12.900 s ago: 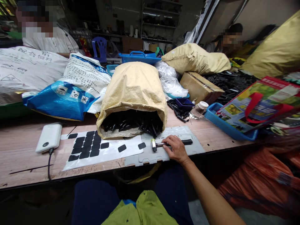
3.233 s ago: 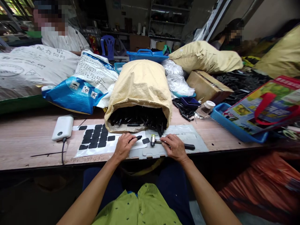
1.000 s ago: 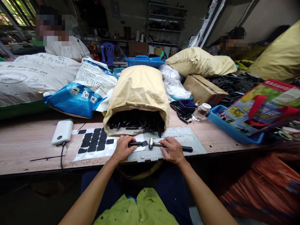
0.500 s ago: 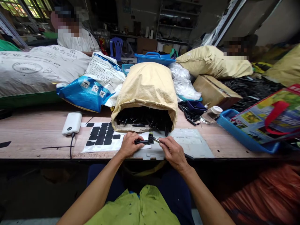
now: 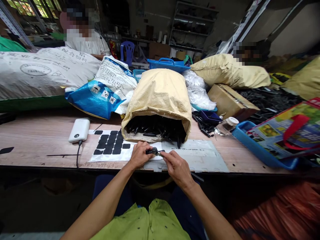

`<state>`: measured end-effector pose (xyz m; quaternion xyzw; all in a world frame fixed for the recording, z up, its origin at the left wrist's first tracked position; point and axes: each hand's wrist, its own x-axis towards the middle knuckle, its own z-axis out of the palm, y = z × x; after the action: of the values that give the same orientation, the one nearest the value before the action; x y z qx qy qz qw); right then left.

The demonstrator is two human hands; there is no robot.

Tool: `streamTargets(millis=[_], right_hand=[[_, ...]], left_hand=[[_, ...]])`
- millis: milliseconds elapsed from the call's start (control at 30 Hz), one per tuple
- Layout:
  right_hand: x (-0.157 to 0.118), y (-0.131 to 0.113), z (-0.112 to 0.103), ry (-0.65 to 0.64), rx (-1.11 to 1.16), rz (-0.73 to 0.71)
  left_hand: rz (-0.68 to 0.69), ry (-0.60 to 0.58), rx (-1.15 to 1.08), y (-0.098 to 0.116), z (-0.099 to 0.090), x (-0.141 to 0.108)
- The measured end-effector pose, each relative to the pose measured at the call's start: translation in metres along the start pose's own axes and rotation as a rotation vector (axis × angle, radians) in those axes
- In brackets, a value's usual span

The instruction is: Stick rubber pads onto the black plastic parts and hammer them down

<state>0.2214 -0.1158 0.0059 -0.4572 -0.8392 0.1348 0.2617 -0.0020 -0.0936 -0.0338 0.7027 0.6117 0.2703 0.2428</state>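
Near the table's front edge, my left hand (image 5: 141, 155) grips a small black part (image 5: 154, 151) with a round end. My right hand (image 5: 178, 166) is closed on a thin metal tool (image 5: 161, 153), whose tip meets the black part. Behind both hands lies an open beige sack (image 5: 158, 93) with many black pieces (image 5: 152, 128) in its mouth. Left of my left hand is a white sheet (image 5: 127, 155) bearing rows of black rounded pads (image 5: 108, 143). A grey translucent sheet (image 5: 205, 155) lies under and right of my right hand.
A white power bank (image 5: 79, 130) with a cable lies at the left. At the right stand a clear jar (image 5: 227, 125), a cardboard box (image 5: 230, 100) and a blue tray (image 5: 262, 151). Full sacks line the back. One person (image 5: 82, 43) is at the back left, another (image 5: 252, 55) back right.
My right hand has moved left, closer to my left hand. The tool and the black part have turned and sit lower. The whole view has shifted slightly.
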Motion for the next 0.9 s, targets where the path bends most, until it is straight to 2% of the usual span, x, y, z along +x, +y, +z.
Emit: streamTargets(millis=[167, 333, 433, 500, 600, 700, 800, 900], right_hand=[[0.001, 0.002, -0.009, 0.13, 0.063, 0.03], [-0.006, 0.008, -0.007, 0.038, 0.038, 0.064], [-0.009, 0.016, -0.01, 0.104, 0.039, 0.101], [-0.01, 0.026, -0.016, 0.139, -0.001, 0.101], [-0.01, 0.051, -0.022, 0.121, -0.133, 0.06], [-0.01, 0.077, -0.024, 0.064, -0.234, -0.062], [-0.009, 0.095, -0.021, 0.04, -0.212, -0.156], [-0.009, 0.101, -0.017, 0.061, -0.172, -0.149]], left_hand=[[-0.005, -0.006, 0.001, 0.0, 0.001, 0.0], [-0.013, 0.008, 0.001, 0.002, 0.001, -0.001], [-0.018, 0.014, -0.001, 0.003, 0.001, -0.001], [-0.021, 0.016, 0.001, 0.002, 0.001, -0.001], [-0.02, 0.008, -0.006, 0.001, 0.001, -0.001], [-0.023, -0.003, -0.018, 0.0, 0.0, -0.001], [-0.031, -0.009, -0.023, -0.001, 0.001, -0.001], [-0.02, -0.006, -0.021, -0.001, 0.001, -0.001]])
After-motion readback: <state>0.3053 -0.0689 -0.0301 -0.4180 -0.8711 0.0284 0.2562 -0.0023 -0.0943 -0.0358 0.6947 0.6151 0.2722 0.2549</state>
